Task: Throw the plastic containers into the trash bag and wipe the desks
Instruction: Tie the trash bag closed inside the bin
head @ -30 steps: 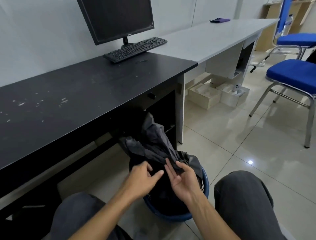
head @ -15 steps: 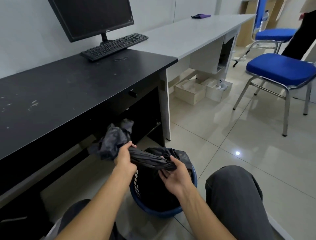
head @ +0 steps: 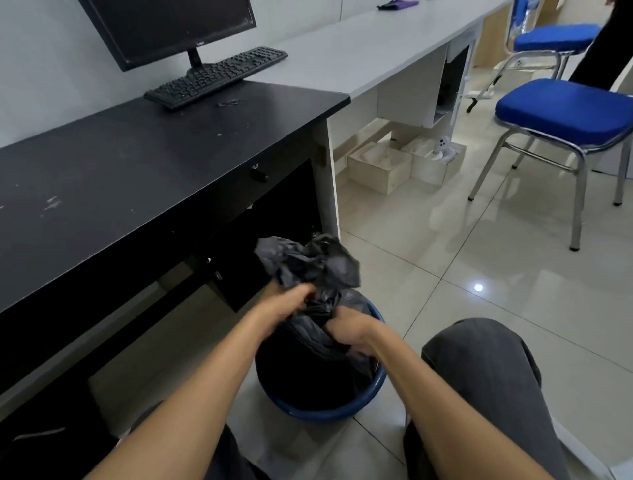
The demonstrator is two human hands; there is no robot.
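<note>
Above the round blue plastic bin (head: 342, 409), both hands' fingers (head: 298, 297) pinch the crumpled black plastic trash bag (head: 310, 263), seemingly knotting it; next, tighten.

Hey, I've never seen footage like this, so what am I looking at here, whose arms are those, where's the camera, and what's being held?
There is no machine here. The camera sits on a person's head and looks forward and down, so the two bare arms reaching in from the bottom are the wearer's own, with a knee at the right. There is only this one view.

The left hand and right hand both grip the gathered neck of a black trash bag, which sits in a blue bin on the tiled floor.

To the left is a black desk with a monitor and a keyboard. Beyond it is a white desk with a purple cloth at its far end. Blue chairs stand at the right.
</note>
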